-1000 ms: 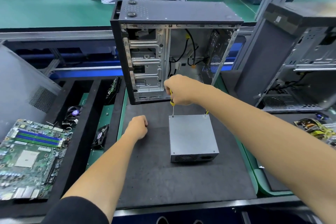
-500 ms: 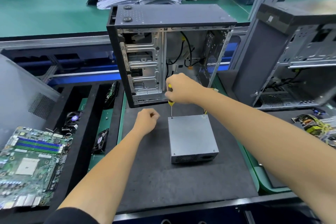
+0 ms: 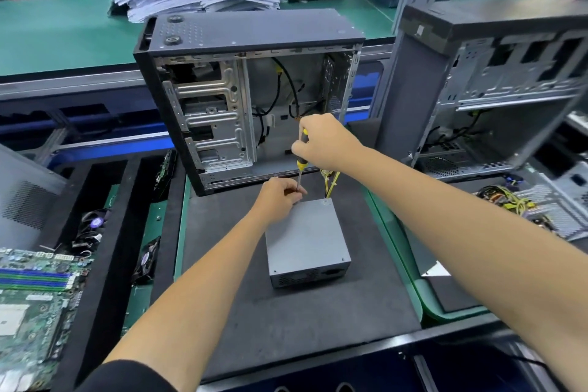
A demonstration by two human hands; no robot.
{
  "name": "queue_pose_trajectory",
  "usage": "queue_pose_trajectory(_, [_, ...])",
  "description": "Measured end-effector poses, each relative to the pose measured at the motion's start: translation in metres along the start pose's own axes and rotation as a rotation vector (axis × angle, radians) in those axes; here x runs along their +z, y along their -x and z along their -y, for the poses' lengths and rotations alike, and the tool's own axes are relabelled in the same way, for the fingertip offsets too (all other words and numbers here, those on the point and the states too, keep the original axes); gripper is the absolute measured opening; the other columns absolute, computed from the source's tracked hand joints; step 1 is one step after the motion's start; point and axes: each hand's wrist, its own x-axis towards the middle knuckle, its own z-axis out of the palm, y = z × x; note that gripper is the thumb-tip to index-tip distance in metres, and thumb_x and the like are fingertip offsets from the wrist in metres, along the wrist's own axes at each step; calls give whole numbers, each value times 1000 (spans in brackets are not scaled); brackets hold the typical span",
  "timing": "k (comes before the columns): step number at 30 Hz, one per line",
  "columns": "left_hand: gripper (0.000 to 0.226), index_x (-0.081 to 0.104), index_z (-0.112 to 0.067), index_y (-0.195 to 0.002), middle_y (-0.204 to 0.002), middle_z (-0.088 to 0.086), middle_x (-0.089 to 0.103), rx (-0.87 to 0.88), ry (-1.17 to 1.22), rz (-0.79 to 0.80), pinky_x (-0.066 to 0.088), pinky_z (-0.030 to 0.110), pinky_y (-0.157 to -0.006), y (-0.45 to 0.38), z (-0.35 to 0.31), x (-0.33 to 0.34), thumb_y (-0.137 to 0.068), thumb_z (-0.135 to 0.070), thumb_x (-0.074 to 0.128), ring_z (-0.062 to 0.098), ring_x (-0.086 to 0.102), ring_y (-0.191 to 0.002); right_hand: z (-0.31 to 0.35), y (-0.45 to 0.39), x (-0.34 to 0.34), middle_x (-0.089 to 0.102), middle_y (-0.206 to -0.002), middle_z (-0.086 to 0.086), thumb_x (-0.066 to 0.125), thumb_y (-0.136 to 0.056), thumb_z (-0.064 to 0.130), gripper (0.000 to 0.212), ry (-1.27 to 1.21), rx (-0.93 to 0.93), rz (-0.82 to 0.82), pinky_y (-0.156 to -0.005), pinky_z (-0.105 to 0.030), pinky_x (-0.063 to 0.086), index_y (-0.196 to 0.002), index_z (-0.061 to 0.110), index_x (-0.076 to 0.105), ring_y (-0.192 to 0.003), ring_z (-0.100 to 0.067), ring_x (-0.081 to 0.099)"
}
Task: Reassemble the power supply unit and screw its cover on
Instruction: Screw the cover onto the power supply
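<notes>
right hand (image 3: pixel 321 141) gripping screwdriver (image 3: pixel 301 157), left hand (image 3: pixel 279 196) pinching shaft

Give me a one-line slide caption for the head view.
Right hand drives a screwdriver into the PSU cover's far corner; left hand pinches its shaft.

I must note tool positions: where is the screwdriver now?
The screwdriver stands upright at centre, gripped by the right hand, its tip at the left hand on the power supply's far-left corner.

Matt grey sheet-metal power supply box (image 3: pixel 307 232) on a dark, finely textured foam mat (image 3: pixel 286 321); glossy yellow-and-black plastic-handled screwdriver (image 3: pixel 301 158) with a bright steel shaft.
</notes>
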Motion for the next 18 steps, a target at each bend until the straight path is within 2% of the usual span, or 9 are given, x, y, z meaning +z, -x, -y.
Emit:
queue_pose_trajectory(3, [12,69,-9,-83,-62,-7,57,25,-33,15,39,21,-59,-2,-4,6,-90,-5,60,6,49,-56,-9,4,-3,52,-68,-14,56,-82,16,14,5,0,-7,-53,-30,37,-77,3,55,-60,-24,41])
queue_pose_trajectory(6, [12,67,-14,-80,-61,-7,57,42,-79,47,38,18,-57,-4,-10,12,-89,-8,62,6,49,-56,-18,7,-6,53,-68,-14,55,-81,14,11,-7,1,3,-54,-31,38,-78,3,54,-58,-22,42])
queue_pose_trajectory(8, [13,66,-14,-79,-68,-5,60,54,-93,61,38,16,-59,-5,-15,17,-89,-6,62,7,51,-60,-25,8,-8,57,-70,-15,55,-81,14,13,-25,10,1,-53,-30,38,-80,2,55,-56,-23,42])
queue_pose_trajectory(11, [11,68,-11,-81,-83,3,67,70,-119,68,42,19,-66,-7,-21,24,-88,-5,61,12,56,-71,-34,9,-11,59,-72,-15,55,-82,16,15,-28,11,3,-52,-29,37,-82,1,56,-56,-23,43])
queue_pose_trajectory(15, [11,69,-7,-81,-87,6,69,85,-144,52,38,20,-64,-11,-27,33,-88,-5,61,15,56,-74,-45,11,-14,51,-69,-13,55,-82,15,10,-28,6,23,-51,-29,34,-78,8,49,-59,-20,40])
queue_pose_trajectory(18, [10,67,-8,-79,-90,9,68,84,-145,48,44,27,-73,-15,-31,39,-86,-4,61,22,58,-81,-51,12,-14,59,-72,-16,55,-83,16,12,-35,9,26,-51,-30,36,-78,7,48,-59,-22,43])
